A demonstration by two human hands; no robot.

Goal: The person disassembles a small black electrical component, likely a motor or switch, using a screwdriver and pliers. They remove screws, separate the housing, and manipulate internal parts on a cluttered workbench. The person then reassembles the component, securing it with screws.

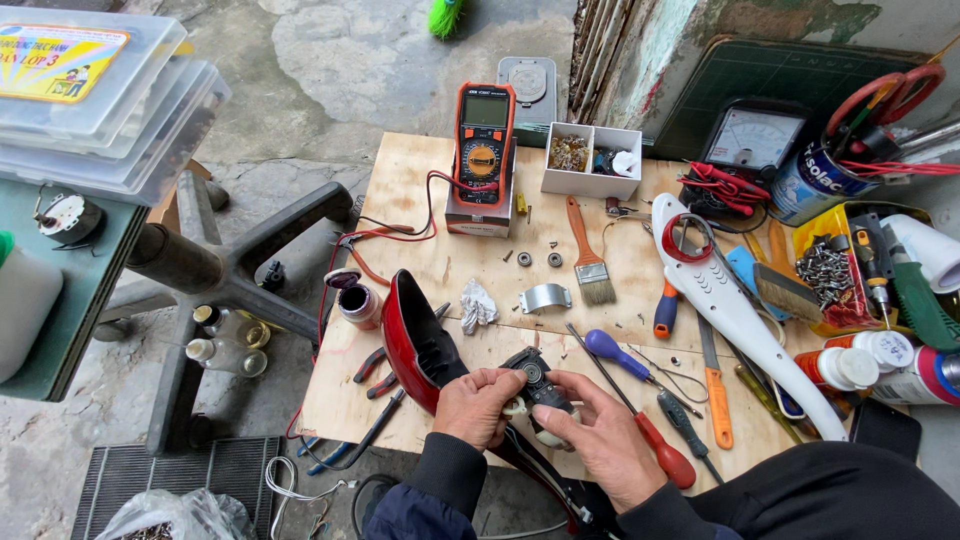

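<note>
Your left hand (pixel 478 405) and right hand (pixel 600 440) both clamp a small black motor part (pixel 535 385), apparently touching the red housing (pixel 415 345), at the near edge of the bench (pixel 420 190); a red-handled screwdriver (pixel 655 445) lies just right.

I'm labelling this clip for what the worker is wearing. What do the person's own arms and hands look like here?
Both hands are bare: no gloves, rings or watch show on the left hand or the right hand. Each arm wears a dark, near-black long sleeve ending at the wrist, the left cuff ribbed. No markings show on the sleeves.
</note>
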